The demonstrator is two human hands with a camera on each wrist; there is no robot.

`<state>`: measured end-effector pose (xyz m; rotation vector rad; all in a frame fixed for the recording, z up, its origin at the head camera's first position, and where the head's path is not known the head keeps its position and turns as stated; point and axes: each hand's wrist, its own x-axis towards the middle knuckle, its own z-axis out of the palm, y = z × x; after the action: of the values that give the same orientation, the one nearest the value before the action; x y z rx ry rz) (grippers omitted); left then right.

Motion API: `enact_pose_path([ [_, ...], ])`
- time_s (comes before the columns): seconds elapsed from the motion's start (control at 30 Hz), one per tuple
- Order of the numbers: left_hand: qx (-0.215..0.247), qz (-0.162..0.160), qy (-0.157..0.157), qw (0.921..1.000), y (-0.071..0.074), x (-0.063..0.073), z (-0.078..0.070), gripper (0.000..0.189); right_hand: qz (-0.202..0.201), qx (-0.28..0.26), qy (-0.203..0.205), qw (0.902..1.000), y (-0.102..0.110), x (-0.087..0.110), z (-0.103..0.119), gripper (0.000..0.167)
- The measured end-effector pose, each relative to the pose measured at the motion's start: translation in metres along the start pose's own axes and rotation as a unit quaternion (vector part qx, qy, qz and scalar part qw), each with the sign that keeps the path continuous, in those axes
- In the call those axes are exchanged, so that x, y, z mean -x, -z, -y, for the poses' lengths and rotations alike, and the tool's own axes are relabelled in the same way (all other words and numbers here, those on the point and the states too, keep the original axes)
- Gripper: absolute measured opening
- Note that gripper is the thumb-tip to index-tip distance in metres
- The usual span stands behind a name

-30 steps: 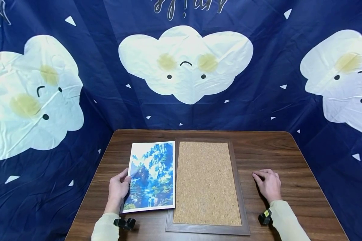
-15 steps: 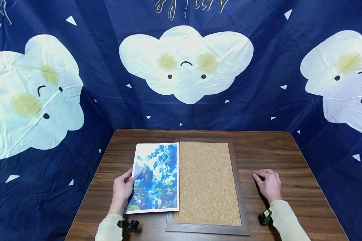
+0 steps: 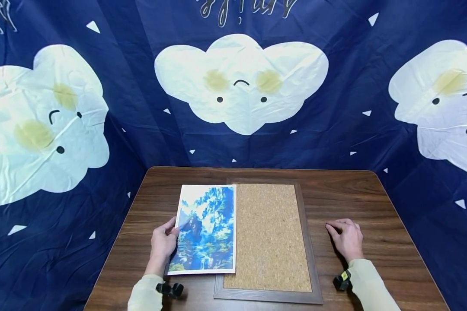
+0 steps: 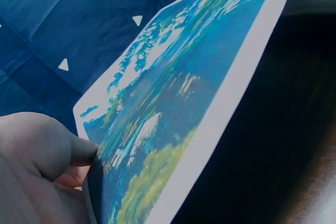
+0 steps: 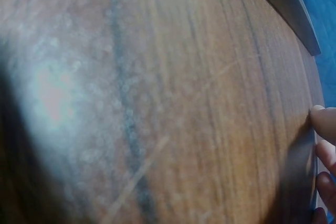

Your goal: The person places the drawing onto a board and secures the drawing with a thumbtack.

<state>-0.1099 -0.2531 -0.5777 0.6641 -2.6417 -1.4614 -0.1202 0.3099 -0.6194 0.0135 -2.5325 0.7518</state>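
Observation:
My left hand point(image 3: 163, 244) pinches the left edge of a printed landscape picture point(image 3: 206, 229), blue mountains and green trees inside a white border. In the left wrist view the thumb lies on the face of the picture point(image 4: 168, 103), which tilts up over a dark shadow. Its right part overlaps a cork board point(image 3: 272, 242) with a brown wooden frame point(image 3: 316, 276), hiding the frame's left side. To the right of the board, my right hand point(image 3: 348, 239) rests on the table, fingers loosely curled around nothing. The right wrist view catches its thumb point(image 5: 325, 121) and some fingertips at the edge.
The brown wood-grain table point(image 3: 373, 224) has rounded far corners. A dark blue cloth point(image 3: 257, 151) printed with white clouds hangs behind it and on both sides. Each wrist wears a black camera, such as the left wrist camera point(image 3: 170, 290).
My left hand has moved the picture steadily to the right, so it covers more of the cork board's left side. The right hand has stayed in place.

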Motion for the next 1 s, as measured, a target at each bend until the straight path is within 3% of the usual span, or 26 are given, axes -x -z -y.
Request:
enact_pose_path([
  [0.2,0.010,0.014,0.002,0.9999,-0.005,0.002,-0.001,0.044,0.001,0.000,-0.003,1.0000,0.001,0.000,0.000,0.010],
  [0.57,0.011,-0.001,-0.012,0.9999,-0.017,0.003,-0.004,0.044,0.006,0.000,-0.014,0.9999,0.000,0.000,0.001,0.009],
  [1.0,0.027,0.004,-0.007,0.9996,-0.034,0.006,-0.013,0.043,0.007,-0.001,-0.018,0.9998,0.001,0.001,0.002,0.009],
])
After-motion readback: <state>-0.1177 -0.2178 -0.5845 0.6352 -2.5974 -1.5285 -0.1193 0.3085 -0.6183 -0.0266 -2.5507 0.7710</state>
